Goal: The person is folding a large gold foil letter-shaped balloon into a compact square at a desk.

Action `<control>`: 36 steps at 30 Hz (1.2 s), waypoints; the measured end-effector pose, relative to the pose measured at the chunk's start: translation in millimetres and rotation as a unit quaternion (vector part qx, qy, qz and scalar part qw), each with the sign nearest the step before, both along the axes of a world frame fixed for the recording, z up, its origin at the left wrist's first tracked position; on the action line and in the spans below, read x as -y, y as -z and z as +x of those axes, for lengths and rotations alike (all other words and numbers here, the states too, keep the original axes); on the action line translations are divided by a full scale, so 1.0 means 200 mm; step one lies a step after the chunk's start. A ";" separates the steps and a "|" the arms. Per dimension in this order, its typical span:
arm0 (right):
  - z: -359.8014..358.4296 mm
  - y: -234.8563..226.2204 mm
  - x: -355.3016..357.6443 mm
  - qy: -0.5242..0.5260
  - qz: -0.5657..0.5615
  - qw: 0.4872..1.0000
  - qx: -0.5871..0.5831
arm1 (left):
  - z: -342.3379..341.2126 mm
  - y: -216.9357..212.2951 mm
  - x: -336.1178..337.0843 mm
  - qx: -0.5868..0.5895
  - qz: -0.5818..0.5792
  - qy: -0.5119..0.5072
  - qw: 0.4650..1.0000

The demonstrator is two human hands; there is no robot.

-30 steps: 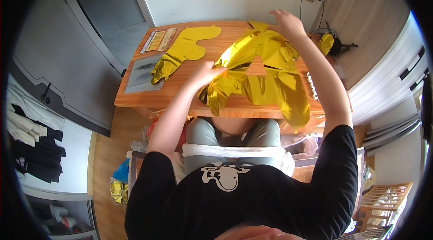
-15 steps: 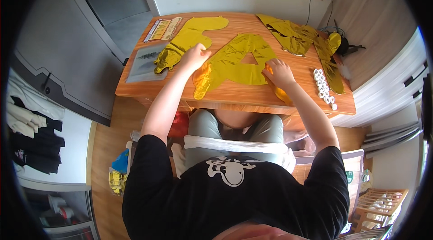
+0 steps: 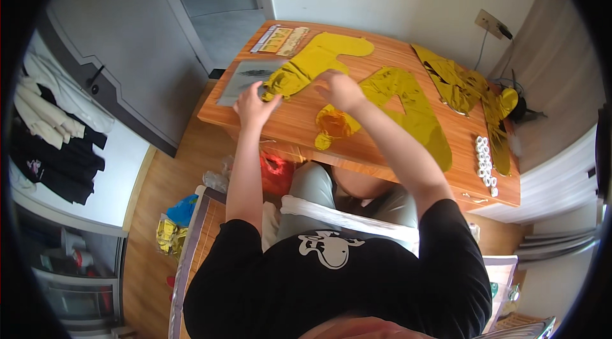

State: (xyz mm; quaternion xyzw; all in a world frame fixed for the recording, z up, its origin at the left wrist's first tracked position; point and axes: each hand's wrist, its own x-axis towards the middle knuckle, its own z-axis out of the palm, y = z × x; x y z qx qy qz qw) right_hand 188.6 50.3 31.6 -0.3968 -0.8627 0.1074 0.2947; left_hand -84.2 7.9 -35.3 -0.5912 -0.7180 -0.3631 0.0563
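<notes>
Flat gold foil letter balloons lie on the wooden table. My left hand (image 3: 253, 108) is at the crumpled lower end of the F-shaped foil balloon (image 3: 326, 51), its thumb and fingers apart around the foil's edge. Just right of that end, above the table, hovers my right hand (image 3: 341, 89), fingers bent and apart with nothing visible in them. Below and beyond my right forearm spreads the A-shaped foil balloon (image 3: 417, 106), partly hidden by the arm. Its lower left leg (image 3: 333, 123) is crinkled and shines orange.
A grey translucent sheet (image 3: 239, 84) and printed cards (image 3: 280, 39) lie at the table's left. More gold foil balloons (image 3: 449, 81) are at the far right, beside a black object with cables (image 3: 523, 106). Several white rolls (image 3: 482, 157) sit near the right edge.
Both hands have left the A-shaped balloon and moved left to the lower end of the F-shaped one. The view has turned, so the table appears tilted and shifted right.
</notes>
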 end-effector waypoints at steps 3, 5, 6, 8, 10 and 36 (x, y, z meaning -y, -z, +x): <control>-0.34 0.03 -0.07 0.007 -0.057 0.998 -0.021 | 0.02 0.00 -0.01 0.027 -0.032 -0.001 0.999; -0.50 0.07 -0.12 0.016 -0.070 0.997 0.000 | 0.05 0.00 -0.02 0.023 0.002 0.032 0.999; -0.57 0.07 -0.12 0.009 -0.070 0.998 -0.002 | 0.03 0.01 -0.02 0.022 0.003 0.025 0.999; -0.67 0.09 -0.10 0.046 -0.168 0.983 0.050 | 0.02 0.02 -0.02 0.018 -0.020 0.020 0.999; -0.74 0.12 -0.09 0.056 -0.170 0.982 0.054 | 0.01 0.03 -0.01 0.020 -0.020 0.014 1.000; 0.54 -0.25 -0.61 0.287 -0.046 0.578 -0.763 | -0.03 0.06 0.02 0.006 0.014 0.043 0.999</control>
